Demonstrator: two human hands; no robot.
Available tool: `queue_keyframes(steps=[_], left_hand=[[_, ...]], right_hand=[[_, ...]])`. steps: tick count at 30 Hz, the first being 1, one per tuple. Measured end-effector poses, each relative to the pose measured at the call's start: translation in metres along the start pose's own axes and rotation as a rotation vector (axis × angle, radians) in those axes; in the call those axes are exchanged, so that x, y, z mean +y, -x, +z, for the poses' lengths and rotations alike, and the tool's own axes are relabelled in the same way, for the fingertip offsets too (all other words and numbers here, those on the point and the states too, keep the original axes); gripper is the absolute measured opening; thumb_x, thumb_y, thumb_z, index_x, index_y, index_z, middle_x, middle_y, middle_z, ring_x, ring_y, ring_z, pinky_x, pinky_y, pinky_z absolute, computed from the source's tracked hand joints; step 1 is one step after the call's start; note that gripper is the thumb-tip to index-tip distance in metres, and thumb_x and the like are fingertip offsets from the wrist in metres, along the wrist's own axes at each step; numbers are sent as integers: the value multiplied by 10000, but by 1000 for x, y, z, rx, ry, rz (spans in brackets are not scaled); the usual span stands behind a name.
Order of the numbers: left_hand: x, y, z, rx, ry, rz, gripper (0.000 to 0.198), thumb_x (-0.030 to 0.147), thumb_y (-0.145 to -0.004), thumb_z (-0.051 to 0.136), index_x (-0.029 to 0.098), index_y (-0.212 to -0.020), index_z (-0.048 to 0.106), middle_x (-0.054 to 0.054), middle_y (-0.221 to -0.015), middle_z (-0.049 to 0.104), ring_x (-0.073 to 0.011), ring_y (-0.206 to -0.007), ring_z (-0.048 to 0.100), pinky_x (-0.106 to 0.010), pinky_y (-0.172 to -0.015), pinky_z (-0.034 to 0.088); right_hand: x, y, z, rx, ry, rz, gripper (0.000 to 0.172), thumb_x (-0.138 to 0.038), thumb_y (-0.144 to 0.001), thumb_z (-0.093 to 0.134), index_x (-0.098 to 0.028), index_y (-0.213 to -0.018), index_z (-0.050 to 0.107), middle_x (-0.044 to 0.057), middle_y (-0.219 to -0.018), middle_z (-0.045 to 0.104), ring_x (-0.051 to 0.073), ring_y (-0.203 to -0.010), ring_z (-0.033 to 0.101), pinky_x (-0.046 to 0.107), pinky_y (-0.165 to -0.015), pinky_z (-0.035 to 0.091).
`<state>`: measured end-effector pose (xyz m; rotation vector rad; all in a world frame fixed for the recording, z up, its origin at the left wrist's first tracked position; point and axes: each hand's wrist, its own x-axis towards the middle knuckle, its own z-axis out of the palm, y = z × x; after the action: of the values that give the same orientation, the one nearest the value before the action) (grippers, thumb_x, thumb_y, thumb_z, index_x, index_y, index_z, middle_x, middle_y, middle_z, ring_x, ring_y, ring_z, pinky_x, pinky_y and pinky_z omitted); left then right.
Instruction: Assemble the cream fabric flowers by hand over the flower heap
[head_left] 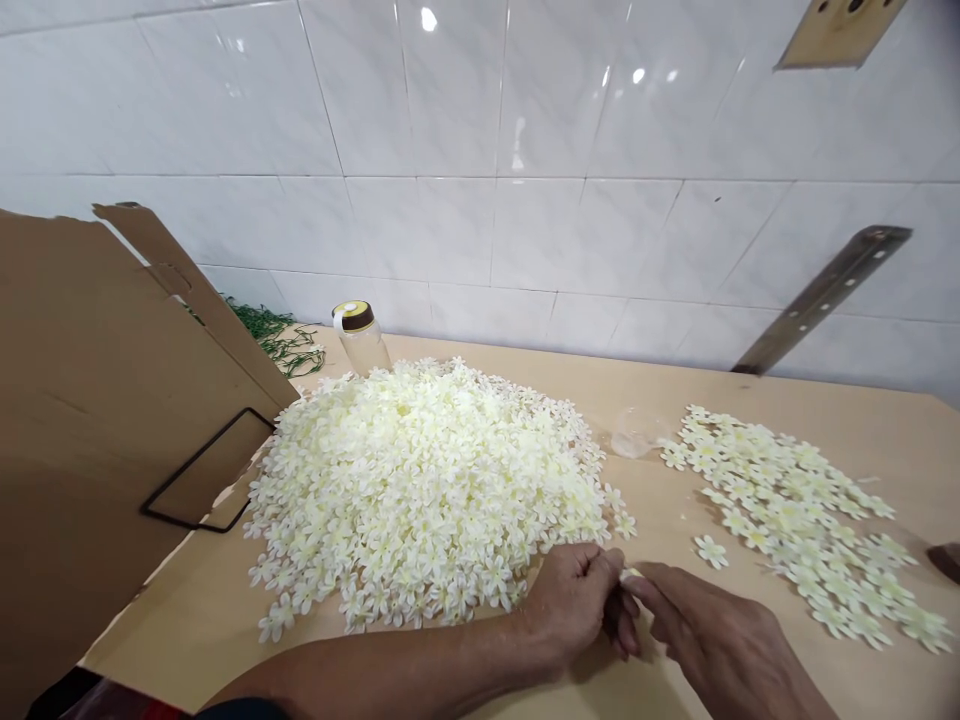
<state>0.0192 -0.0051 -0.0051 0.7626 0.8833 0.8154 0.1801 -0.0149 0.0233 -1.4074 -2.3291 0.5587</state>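
Observation:
My left hand and my right hand meet at the lower edge of a big pile of artificial flowers. Their fingertips are closed in a pinch around a small pale artificial flower, mostly covered by the fingers. The loose blossoms are white with yellowish centres. My left forearm crosses in front of the pile. Right of my hands lies a flatter spread of the same flowers, with one single flower apart from it.
A cardboard box stands at the left, with a thin black wire frame by it. Behind the pile are a clear bottle with a brown-yellow lid and green stems. A clear plastic piece lies between the flowers. A metal bracket is against the tiled wall.

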Motion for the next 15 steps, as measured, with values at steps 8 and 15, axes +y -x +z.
queue_keyframes(steps=[8,15], left_hand=[[9,1,-4,35,95,29,404,524,-691,738,145,-636,608,1,-445,548,-94,-407,451,-240,-469,340],[11,4,-3,-57,148,-73,453,556,-664,782,149,-600,591,24,-429,509,-74,-374,409,-234,-432,295]], right_hand=[[0,0,-7,17,-67,59,396,-268,-959,369,-210,-1264,614,37,-687,681,174,-522,633,269,-509,523],[-21,0,-44,-171,-215,143,302,-338,-1001,431,-252,-1206,635,8,-778,701,153,-588,645,255,-594,522]])
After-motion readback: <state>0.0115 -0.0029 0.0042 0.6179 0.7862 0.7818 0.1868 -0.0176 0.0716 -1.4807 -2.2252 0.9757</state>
